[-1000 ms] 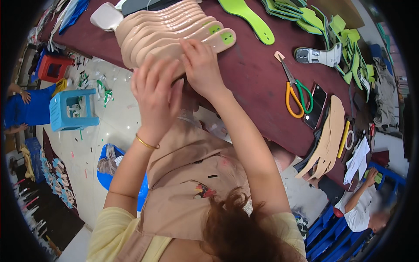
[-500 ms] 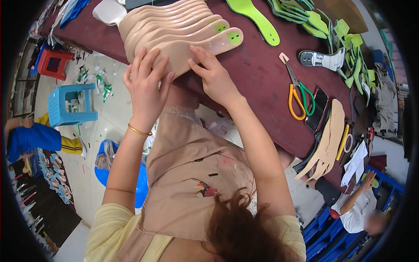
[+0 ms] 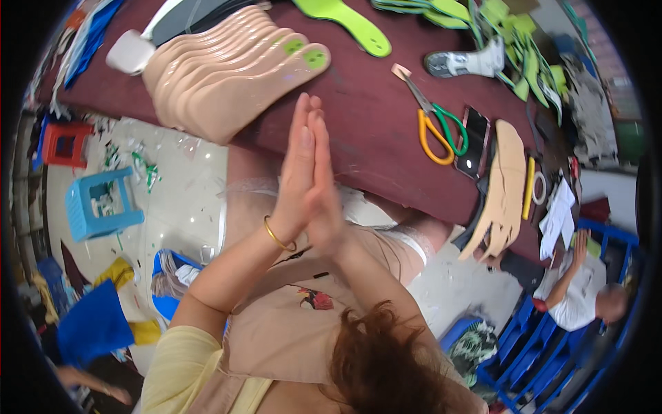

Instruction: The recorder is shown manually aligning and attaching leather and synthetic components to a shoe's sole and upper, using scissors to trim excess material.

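My left hand and my right hand are pressed palm to palm above my lap, at the table's near edge. The fingers of both are stretched straight and point away from me. I see nothing held between them, though the palms hide each other. Just beyond them on the left, a fanned row of glossy beige insoles lies on the table. Two of the nearest insoles show green heel patches. A bright green insole lies farther back.
On the dark red table are scissors with orange and green handles, a phone, beige cut pieces and a grey-white insole. Stools stand on the littered floor at left. Another person sits at right.
Both hands have left the nearest beige insole, drawn back toward me and come together palm to palm. The view has shifted, so the table things appear farther left.
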{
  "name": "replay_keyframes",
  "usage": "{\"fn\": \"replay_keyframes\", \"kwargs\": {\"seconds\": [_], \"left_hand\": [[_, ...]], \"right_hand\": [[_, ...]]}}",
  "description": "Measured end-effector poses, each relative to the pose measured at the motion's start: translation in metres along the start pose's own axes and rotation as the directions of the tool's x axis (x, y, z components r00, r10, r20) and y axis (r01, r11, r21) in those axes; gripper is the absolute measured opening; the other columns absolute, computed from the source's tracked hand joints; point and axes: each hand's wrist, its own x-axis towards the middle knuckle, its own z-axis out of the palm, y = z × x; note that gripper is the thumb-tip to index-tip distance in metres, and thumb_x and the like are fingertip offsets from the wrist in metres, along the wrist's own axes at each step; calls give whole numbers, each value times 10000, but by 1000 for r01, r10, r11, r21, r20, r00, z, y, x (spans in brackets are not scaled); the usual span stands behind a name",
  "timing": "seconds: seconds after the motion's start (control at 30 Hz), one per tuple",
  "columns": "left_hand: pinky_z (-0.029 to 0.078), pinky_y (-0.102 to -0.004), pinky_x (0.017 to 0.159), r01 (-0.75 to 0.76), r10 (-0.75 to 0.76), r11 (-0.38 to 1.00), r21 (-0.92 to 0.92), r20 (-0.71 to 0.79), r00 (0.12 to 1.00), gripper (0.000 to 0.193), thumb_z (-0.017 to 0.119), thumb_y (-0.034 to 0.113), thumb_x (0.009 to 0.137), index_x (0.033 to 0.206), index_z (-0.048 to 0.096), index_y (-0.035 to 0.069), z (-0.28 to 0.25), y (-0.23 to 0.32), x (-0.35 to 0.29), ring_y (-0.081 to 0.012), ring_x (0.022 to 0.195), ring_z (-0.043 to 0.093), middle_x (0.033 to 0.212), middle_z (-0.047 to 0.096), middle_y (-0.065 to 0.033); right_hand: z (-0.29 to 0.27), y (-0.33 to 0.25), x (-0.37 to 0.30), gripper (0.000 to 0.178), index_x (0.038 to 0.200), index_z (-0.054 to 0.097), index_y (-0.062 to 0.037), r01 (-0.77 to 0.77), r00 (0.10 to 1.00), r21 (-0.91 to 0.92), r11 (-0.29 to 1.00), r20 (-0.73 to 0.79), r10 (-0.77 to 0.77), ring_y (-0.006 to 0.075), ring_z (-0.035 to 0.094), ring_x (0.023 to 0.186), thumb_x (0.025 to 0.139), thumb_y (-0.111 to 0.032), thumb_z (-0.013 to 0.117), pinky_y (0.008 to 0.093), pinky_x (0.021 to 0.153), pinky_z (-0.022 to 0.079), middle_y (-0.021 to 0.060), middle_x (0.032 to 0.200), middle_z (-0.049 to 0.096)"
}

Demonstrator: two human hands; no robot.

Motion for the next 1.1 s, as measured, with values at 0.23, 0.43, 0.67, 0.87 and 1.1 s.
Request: {"fn": "replay_keyframes", "kwargs": {"seconds": [0.23, 0.43, 0.67, 0.87, 1.1], "left_hand": [[76, -379, 1146, 349, -302, 935, -71, 357, 884, 702, 201, 489, 995, 1463, 90, -23, 67, -24, -55, -278, 1427, 60, 1542, 63, -165], [258, -371, 1114, 428, -474, 697, -575, 79, 877, 637, 293, 441, 1004, 1434, 225, -24, 57, -7, 18, -262, 1372, 281, 1475, 269, -199], [413, -178, 537, 636, -467, 661, -398, 446, 764, 336, 421, 283, 1004, 1054, 604, 6, 12, -28, -26, -62, 587, 544, 805, 633, -44], [446, -246, 698, 570, -552, 821, 1, 254, 794, 326, 462, 279, 988, 974, 652, 14, 32, -23, -29, -83, 703, 563, 779, 648, -40], [444, -306, 930, 28, -120, 983, 179, 528, 841, 335, 483, 241, 967, 1168, 590, -6, 53, -25, -14, -202, 1133, 554, 1150, 609, -131]], "right_hand": [[-82, -43, 0, 874, 1457, 59, 48, -168, 960, -127, 978, -248, 133, 254, 22, 1434, 927, -645, 104, 371, 1143, 11, 167, 1545, 51], [-130, -30, -59, 409, 1206, 598, -65, -167, 968, -336, 927, 122, 218, 227, 504, 1226, 906, -342, 576, 405, 1053, 337, 158, 1250, 575], [-355, -46, -68, 282, 980, 652, 3, -542, 833, -841, -7, -536, -137, 279, 619, 824, 760, -157, 724, 367, 749, 489, 152, 925, 635], [-403, -52, -87, 233, 952, 662, 29, -738, 593, -450, 502, -788, 165, 144, 563, 610, 812, -157, 682, 298, 613, 485, 43, 776, 614], [-310, -100, -86, 56, 873, 522, -25, -19, 464, -605, 796, -711, -529, 105, 540, 843, 899, -73, 526, 262, 732, 458, 36, 876, 583]]}}
